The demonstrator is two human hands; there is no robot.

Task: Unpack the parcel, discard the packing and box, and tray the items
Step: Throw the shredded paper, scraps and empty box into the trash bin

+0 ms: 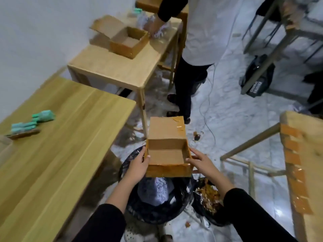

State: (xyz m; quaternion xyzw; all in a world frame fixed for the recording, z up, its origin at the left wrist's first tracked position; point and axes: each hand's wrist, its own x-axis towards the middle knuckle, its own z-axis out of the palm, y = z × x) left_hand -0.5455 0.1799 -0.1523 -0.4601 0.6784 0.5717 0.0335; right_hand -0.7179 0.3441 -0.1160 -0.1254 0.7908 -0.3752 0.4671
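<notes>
Both hands clasp an open cardboard box [167, 154] between them: the left hand [138, 165] presses its left wall with the thumb hooked over the rim, and the right hand [201, 161] holds the right near corner, fingers spread along the wall. The box is empty inside, and its lid flap stands up on the side away from the person. Shiny tape runs along its near edge.

Directly beneath the held box sits a bin lined with a black bag [157, 198], and shredded white paper packing [160, 187] lies inside it. Just right of that, under the right forearm, a second black bag [208, 194] holds brown scraps.

Left of the grip stretches a wooden table [70, 137]. On its far left part, well away from the box, lie teal green items [35, 120] on and beside a flat brown tray [24, 133].

Beyond the grip, a smaller wooden table [122, 67] carries another open cardboard box [127, 41], and a second person [192, 49] in dark trousers stands by it with a hand in white shreds. The floor around is pale marble. Right of the grip stands a wooden frame [297, 163] edged with brown tape.
</notes>
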